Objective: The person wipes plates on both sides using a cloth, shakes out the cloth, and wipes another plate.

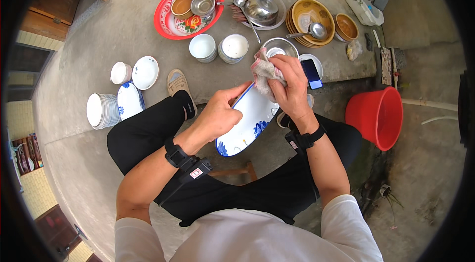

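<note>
A long oval white plate (251, 116) with a blue rim and blue flowers is held tilted above my lap. My left hand (221, 112) grips its left edge, thumb along the rim and fingers curled. At the plate's far right end, my right hand (292, 86) is closed on a crumpled pale cloth (267, 75) with pinkish edging, which touches the plate. Just beyond the cloth stands a steel bowl (280, 46). The plate's far end is partly hidden by the cloth and my right hand.
Stacked white bowls (203, 47) and a red floral basin (163, 20) stand ahead. Brown bowls (324, 10) sit far right, near a phone (311, 73) on a small plate. A red bucket (374, 117) is at right. Stacked plates (101, 111) stand at left.
</note>
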{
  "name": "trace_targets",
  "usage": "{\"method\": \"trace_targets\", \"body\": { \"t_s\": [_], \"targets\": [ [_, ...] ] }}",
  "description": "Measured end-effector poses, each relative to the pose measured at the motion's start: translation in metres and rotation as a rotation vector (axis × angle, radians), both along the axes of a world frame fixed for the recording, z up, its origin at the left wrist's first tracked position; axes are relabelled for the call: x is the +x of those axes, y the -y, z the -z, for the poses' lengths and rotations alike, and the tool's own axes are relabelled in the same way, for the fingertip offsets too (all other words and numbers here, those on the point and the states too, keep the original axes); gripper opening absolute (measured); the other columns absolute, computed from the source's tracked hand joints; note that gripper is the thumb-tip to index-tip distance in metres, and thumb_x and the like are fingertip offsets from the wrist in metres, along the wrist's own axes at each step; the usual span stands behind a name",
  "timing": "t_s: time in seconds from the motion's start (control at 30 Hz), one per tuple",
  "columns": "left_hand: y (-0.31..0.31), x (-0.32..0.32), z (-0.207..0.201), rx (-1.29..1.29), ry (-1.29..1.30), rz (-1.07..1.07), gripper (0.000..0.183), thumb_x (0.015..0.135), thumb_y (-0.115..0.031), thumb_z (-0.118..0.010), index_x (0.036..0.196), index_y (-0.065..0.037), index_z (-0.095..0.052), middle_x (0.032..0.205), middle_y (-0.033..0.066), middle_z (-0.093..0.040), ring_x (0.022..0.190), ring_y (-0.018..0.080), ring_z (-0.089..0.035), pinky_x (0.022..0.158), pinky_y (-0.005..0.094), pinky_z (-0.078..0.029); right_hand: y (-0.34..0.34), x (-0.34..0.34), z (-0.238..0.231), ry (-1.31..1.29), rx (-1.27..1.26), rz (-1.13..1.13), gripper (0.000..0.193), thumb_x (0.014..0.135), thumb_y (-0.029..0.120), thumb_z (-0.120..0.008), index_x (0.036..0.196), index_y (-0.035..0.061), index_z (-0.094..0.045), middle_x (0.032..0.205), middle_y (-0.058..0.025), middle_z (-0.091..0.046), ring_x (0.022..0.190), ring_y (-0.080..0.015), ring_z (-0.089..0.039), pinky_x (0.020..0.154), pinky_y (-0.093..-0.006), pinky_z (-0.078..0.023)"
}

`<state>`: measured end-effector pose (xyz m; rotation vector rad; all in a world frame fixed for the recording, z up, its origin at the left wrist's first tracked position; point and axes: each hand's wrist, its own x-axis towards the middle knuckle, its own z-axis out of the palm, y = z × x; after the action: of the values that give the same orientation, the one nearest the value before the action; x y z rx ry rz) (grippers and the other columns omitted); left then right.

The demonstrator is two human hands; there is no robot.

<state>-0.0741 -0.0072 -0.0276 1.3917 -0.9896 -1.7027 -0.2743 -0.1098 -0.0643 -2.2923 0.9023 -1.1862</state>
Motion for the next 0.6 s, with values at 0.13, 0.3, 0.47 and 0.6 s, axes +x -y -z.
{"method": "trace_targets", "body": {
  "t_s": [0.13,0.3,0.47,0.6],
  "targets": [
    [0.001,0.001,-0.011,-0.063,0.063,-0.052,0.079,0.078,0.009,-0.050,0.156,-0.001,-0.047,0.105,0.0090,-0.073,0.080,0.0091,-0.062,0.070,0.0257,-0.051,0.015,-0.014,0.025,0.426,0.620,0.077,0.026,0.103,0.012,-0.065,0.125,-0.0016,-0.066,0.107,-0.0033,-0.072,0.089,-0.0130,-0.068,0.079,-0.0253,-0.053],
    [0.004,-0.005,-0.008,-0.319,0.179,-0.130,0.080,0.076,0.008,-0.050,0.155,-0.001,-0.047,0.120,0.0148,-0.072,0.096,0.0129,-0.066,0.085,0.0280,-0.052,0.009,-0.005,0.032,0.853,1.067,0.225,0.024,0.107,0.020,-0.059,0.122,0.0020,-0.064,0.104,-0.0068,-0.073,0.085,-0.0179,-0.072,0.071,-0.0313,-0.060],
    [0.006,-0.013,-0.022,-0.437,0.356,-0.127,0.079,0.078,0.012,-0.049,0.156,-0.002,-0.047,0.135,0.0212,-0.069,0.120,0.0152,-0.065,0.100,0.0271,-0.050,-0.004,0.004,0.046,1.171,1.435,0.246,0.039,0.110,0.037,-0.052,0.134,0.0083,-0.061,0.122,-0.0043,-0.069,0.112,-0.0212,-0.067,0.097,-0.0417,-0.056],
    [0.010,-0.010,-0.036,-0.433,0.318,-0.158,0.077,0.078,0.013,-0.051,0.153,-0.002,-0.051,0.135,0.0246,-0.068,0.126,0.0208,-0.066,0.104,0.0327,-0.050,-0.031,0.023,0.055,1.175,1.644,0.041,0.040,0.110,0.041,-0.051,0.132,0.0086,-0.062,0.117,-0.0036,-0.069,0.102,-0.0175,-0.067,0.092,-0.0362,-0.056]
  ]
}}
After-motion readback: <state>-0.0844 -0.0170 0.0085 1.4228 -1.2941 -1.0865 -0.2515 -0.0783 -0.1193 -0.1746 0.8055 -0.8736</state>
